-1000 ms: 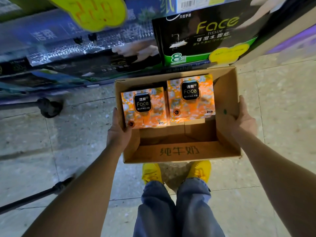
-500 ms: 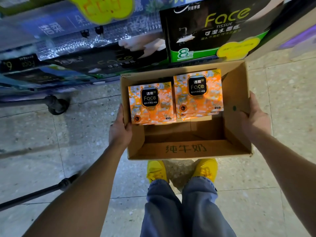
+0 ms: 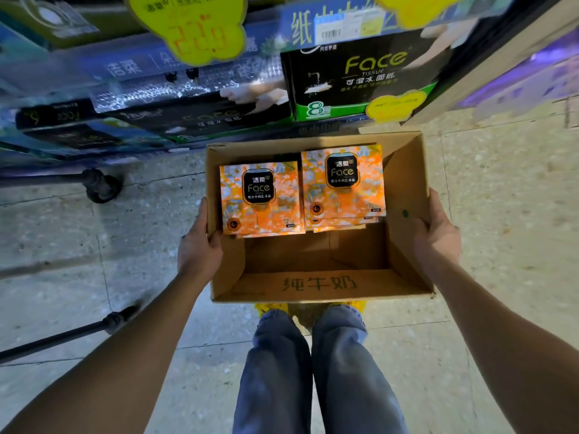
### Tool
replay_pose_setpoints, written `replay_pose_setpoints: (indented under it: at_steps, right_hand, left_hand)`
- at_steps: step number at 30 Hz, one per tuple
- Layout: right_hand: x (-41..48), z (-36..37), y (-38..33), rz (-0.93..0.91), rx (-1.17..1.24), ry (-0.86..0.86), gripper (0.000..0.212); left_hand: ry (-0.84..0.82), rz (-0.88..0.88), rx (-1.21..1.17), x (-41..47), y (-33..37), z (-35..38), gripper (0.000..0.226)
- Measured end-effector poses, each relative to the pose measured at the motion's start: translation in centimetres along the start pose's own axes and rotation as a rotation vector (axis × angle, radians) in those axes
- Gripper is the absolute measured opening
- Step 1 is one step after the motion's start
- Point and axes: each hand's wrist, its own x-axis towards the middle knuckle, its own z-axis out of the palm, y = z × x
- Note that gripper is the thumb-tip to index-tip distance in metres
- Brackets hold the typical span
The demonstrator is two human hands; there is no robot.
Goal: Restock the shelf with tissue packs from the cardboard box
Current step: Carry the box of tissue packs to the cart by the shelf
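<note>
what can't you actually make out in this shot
1. Pack count under the top orange tissue packs: head view, the top packs cover both stacks.
2. Palm sides of the left hand and right hand: head view, hidden against the cardboard box walls.
3. Yellow price tag: head view, digits blurred.
4. Yellow shoes: head view, mostly hidden under the box.

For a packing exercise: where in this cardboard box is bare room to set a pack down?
Free: the near floor of the cardboard box, bordered by the orange tissue packs and the printed near wall. Crowded: the far half, which they fill.
</note>
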Motion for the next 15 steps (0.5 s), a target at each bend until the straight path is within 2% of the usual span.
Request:
replay_pose_setpoints:
  at_steps: [10, 15]
  right_hand:
    - [-12.9, -11.8, -5.1, -0.049, 0.008, 0.064, 0.065]
    - [-21.0, -18.2, -7.8, -0.125, 0.062, 0.095, 0.063]
  left_hand:
    - [0.021, 0.059, -0.026, -10.0, 2.0, -14.2, 0.074]
    - [0.003, 0.114, -0.144, -16.0, 2.9, -22.4, 0.075]
